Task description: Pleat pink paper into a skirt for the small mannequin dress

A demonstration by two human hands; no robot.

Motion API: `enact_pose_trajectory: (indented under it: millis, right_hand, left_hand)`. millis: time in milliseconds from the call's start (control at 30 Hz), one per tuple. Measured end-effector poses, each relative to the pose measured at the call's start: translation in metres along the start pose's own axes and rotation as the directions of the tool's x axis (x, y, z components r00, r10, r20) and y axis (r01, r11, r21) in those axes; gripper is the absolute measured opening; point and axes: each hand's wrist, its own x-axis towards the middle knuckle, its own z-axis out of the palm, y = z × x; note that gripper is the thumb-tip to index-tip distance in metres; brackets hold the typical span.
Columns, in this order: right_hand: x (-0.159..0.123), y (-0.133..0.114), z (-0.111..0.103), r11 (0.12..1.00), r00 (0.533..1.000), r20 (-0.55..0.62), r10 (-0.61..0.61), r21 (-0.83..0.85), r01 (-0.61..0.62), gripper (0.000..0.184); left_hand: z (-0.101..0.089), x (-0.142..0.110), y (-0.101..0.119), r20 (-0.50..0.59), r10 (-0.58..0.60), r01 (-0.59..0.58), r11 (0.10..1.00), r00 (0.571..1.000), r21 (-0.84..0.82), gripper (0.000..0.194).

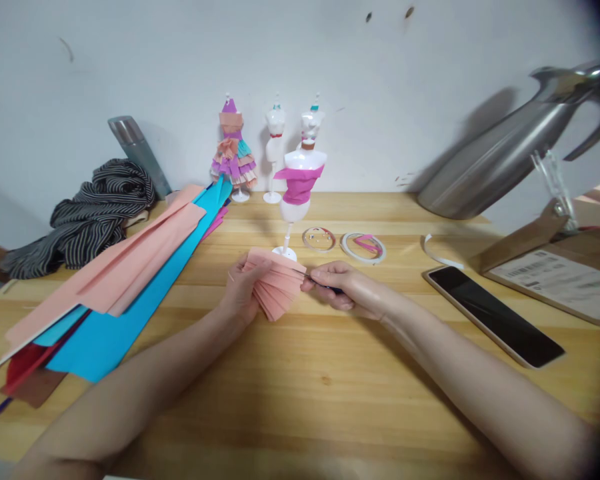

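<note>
My left hand (244, 288) is closed, pinching a fanned, pleated piece of salmon-pink crepe paper (276, 297) above the table. At the paper's upper right edge, my right hand (336, 285) grips a slim dark tool with a pointed metal tip (325, 287); I cannot tell whether it is tweezers or small scissors. The tip touches or overlaps the paper. Just behind the paper stands a white mini dress form (294, 212) on a round base, its bust wrapped in magenta paper (300, 185).
Colored crepe paper sheets (130, 267) lie left, near a striped cloth (100, 200). Behind stand a dressed mini form (231, 153) and other forms (276, 127). Tape rolls (350, 253), a phone (495, 313), a cardboard box (545, 273) and a steel jug (490, 153) are right.
</note>
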Motion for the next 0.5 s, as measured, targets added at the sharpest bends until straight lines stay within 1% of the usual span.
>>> enact_pose_trajectory:
  millis: [167,333,500]
  right_hand:
    - [-0.0028,-0.0049,0.0010,0.999,0.999,-0.042,0.021,-0.038,-0.022,0.037]
    - [-0.0039,-0.0049,0.0041,0.994,0.997,-0.077,-0.014,-0.105,0.006,0.032]
    - [-0.0035,-0.0048,0.0043,0.989,0.993,-0.110,-0.037,-0.144,0.021,0.029]
  left_hand:
    - [0.0024,-0.0024,0.0015,-0.016,0.013,-0.012,0.999,1.000,0.034,0.032]
    - [0.0055,-0.0048,0.0024,-0.014,0.022,-0.022,0.999,1.000,0.028,0.032]
    - [0.0032,-0.0043,0.0009,-0.001,0.005,-0.005,0.999,1.000,0.038,0.031]
